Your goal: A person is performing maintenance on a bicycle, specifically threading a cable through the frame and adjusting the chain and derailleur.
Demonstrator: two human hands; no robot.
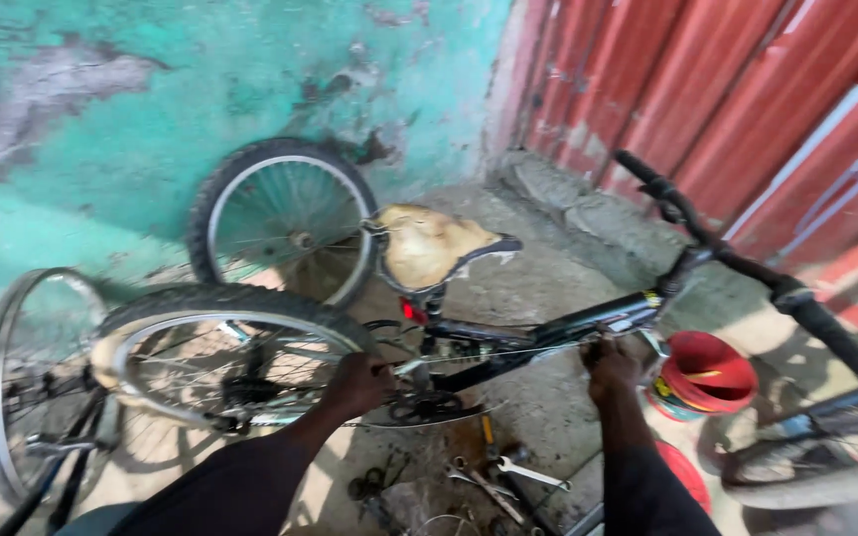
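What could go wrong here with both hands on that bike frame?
1. The left hand sits beside the rear wheel and chainring; fingers could get pinched if either turns.
2. The thin cable looks stretched between both hands; it may slip or whip from the right hand.
3. Spanners and loose parts lie on the ground underfoot, a likely trip hazard.

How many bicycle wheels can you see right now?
4. One leaning on the teal wall, a bare rim at far left, the bike's rear wheel by the left hand, and one at lower right, partly cut off.
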